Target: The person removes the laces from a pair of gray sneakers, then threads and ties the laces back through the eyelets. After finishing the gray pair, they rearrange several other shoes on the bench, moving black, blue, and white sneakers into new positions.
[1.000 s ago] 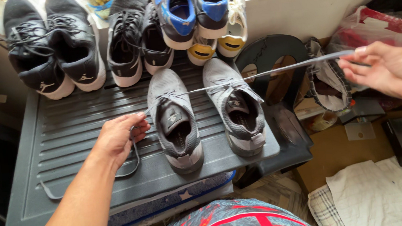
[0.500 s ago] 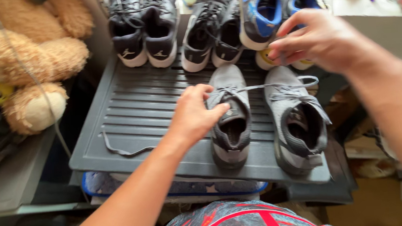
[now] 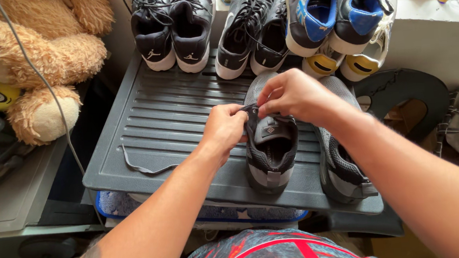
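The grey shoe (image 3: 270, 142) stands heel toward me on the ribbed dark grey tray (image 3: 159, 123), its mate (image 3: 339, 159) just to its right. My left hand (image 3: 224, 129) and my right hand (image 3: 289, 95) meet over its tongue, each with fingers pinched shut on the grey lace (image 3: 250, 108). A loose grey lace (image 3: 143, 164) lies on the tray to the left. Black shoes (image 3: 174, 30) and blue-lined shoes (image 3: 334, 14) line the far edge; a plush bear (image 3: 36, 61) sits left of the tray
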